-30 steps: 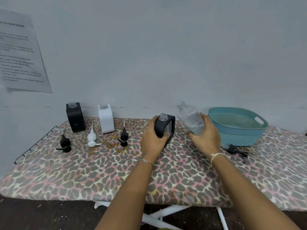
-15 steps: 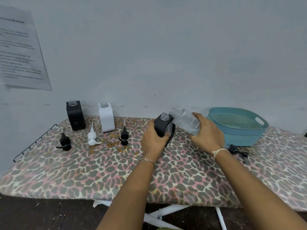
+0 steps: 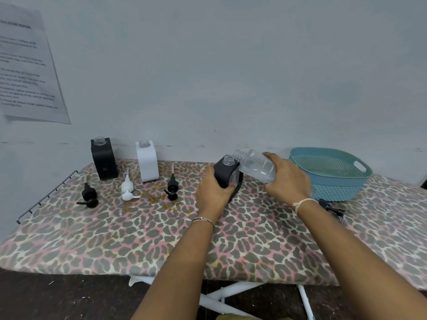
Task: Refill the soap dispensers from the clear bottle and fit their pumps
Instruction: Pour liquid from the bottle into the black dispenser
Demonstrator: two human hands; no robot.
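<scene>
Pale painted wall with a printed paper sheet (image 3: 27, 70) fixed to it, fronted by a leopard-print padded worktop (image 3: 115, 239); head view, the only one.

Centre: black square plastic soap dispenser (image 3: 225, 174), upright on the worktop with open neck. Gripped round its near side by the left hand (image 3: 212, 195), fingers and thumb curled, probably to steady it against tipping during the pour.

Clear plastic bottle (image 3: 256, 166), gripped round its base end by the right hand (image 3: 287, 179), fingers wrapped. Tilted, with uncapped mouth just above and beside the dispenser's neck, not quite over the opening. No stream discernible; pouring judged as only beginning.

Back left, against the wall: second black square dispenser (image 3: 104, 159) and white square dispenser (image 3: 147, 161), both open-necked, apparently queued for filling.

In front of them: black pump head (image 3: 89, 196), white pump head (image 3: 127, 188) and another black pump head (image 3: 172, 187), laid within reach for fitting.

Right of the hands: fourth dark pump (image 3: 332, 209), just beside a teal perforated plastic basket (image 3: 335, 188).
</scene>
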